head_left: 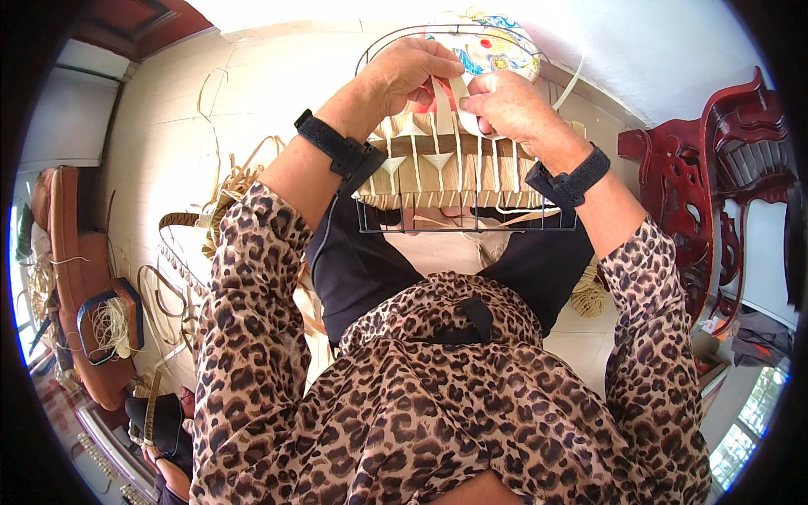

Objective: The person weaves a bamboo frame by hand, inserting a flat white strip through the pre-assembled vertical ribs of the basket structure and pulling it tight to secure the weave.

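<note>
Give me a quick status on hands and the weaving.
Both hands pinching a pale strip. Wire-frame basket partly woven, on lap. Nothing blocking.

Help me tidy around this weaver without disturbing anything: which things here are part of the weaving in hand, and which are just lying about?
In hand:
left hand and right hand pinching a pale strip
wire frame
woven panel on the frame

Lying about:
loose strips on the floor
coiled fibre bundle
carved red chair
orange cushion
painted fan-like piece behind the frame
</note>
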The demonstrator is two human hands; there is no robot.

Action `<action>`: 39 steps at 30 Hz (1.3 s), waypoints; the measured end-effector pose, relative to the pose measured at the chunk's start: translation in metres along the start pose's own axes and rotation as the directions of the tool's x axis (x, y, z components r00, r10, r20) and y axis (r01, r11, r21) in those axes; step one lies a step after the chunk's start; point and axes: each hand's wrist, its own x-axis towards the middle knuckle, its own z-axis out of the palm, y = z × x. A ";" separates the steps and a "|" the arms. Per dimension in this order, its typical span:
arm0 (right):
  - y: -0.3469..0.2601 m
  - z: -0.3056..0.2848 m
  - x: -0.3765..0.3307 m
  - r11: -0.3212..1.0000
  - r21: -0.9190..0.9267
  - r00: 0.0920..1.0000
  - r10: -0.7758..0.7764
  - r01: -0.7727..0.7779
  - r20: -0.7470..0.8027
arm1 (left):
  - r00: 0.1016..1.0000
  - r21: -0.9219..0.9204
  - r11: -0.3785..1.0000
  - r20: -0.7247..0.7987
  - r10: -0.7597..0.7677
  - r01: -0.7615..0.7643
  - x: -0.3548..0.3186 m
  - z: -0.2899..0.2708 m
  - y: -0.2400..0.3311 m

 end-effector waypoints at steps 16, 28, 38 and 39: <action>0.008 -0.004 0.004 0.970 -0.120 0.973 -0.221 0.212 -0.072 | 0.979 -0.602 0.779 0.017 -0.203 0.172 -0.072 0.064 -0.017; -0.009 -0.002 -0.008 0.991 -0.075 0.988 -0.121 0.114 -0.100 | 0.973 -0.834 0.549 -0.078 -0.215 0.055 -0.068 0.071 -0.024; 0.003 -0.009 -0.029 0.924 -0.329 0.918 -0.290 0.195 -0.269 | 0.960 -0.781 0.624 -0.192 -0.206 -0.022 -0.075 0.070 -0.028; 0.004 -0.012 -0.030 0.953 -0.288 0.971 -0.156 0.100 -0.180 | 0.960 -0.781 0.624 -0.192 -0.206 -0.023 -0.076 0.070 -0.028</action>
